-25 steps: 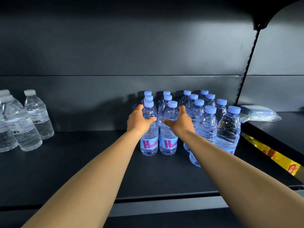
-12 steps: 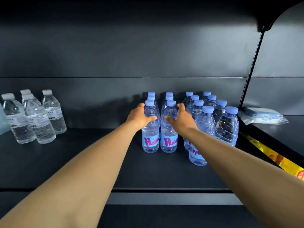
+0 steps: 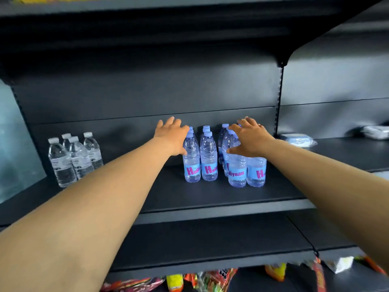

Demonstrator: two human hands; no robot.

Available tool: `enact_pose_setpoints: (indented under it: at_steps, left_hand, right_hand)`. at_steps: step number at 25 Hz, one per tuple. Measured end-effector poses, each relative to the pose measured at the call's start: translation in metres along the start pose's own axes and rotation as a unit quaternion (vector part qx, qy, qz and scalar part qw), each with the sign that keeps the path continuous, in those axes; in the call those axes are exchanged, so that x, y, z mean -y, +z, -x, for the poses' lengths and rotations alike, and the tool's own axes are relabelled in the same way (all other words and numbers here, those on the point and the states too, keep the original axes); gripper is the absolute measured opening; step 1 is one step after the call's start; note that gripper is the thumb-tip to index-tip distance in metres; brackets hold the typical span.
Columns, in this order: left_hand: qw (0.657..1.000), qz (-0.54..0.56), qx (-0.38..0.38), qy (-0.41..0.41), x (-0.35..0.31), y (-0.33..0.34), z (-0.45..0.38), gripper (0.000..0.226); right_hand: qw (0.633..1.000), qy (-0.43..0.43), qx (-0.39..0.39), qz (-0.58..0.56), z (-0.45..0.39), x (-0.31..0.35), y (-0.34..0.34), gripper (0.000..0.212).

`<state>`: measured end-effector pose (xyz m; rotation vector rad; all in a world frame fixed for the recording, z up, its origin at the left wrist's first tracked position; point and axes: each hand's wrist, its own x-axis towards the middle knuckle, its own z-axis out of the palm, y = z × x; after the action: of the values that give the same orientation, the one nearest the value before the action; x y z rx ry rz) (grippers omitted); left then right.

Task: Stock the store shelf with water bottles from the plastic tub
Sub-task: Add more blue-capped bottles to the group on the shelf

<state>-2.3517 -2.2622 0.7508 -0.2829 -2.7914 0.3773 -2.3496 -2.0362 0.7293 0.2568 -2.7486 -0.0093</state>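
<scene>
Blue-capped water bottles (image 3: 208, 152) stand in rows mid-shelf (image 3: 189, 194) (pink labels). Left hand (image 3: 171, 134) open, fingers spread, beside left row; right hand (image 3: 249, 137) open over right rows. Clear white-capped bottles (image 3: 71, 157) far left.

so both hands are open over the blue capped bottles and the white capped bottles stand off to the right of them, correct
Not quite. The head view shows the white capped bottles standing to the left of the blue capped bottles, not the right. The rest holds: the left hand and the right hand are both open, fingers spread, over the blue capped bottles on the shelf.
</scene>
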Motion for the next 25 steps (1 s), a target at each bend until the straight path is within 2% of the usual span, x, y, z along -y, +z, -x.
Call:
enact_pose_setpoints:
  at_steps: [3,6,11,19,25]
  left_hand:
    - [0.999,-0.021,0.017,0.024,-0.015,-0.004,0.061,0.086]
    - [0.999,-0.016,0.034,0.040,-0.037,0.008,0.121,0.093]
    - [0.996,0.009,0.043,0.076,-0.081,0.042,0.188,0.089]
    - [0.980,0.081,0.112,0.141,-0.186,0.138,0.250,0.082]
    - [0.962,0.087,0.165,0.200,-0.285,0.222,0.283,0.086]
  right_hand:
    - [0.998,0.036,0.029,0.037,0.065,0.008,-0.011,0.090]
    - [0.996,0.061,0.048,0.036,0.140,0.016,-0.014,0.089]
    - [0.991,0.090,0.093,0.029,0.241,0.015,0.007,0.086]
    - [0.976,0.147,0.159,-0.014,0.371,-0.029,0.101,0.081]
    - [0.954,0.191,0.227,-0.045,0.452,-0.082,0.187,0.079]
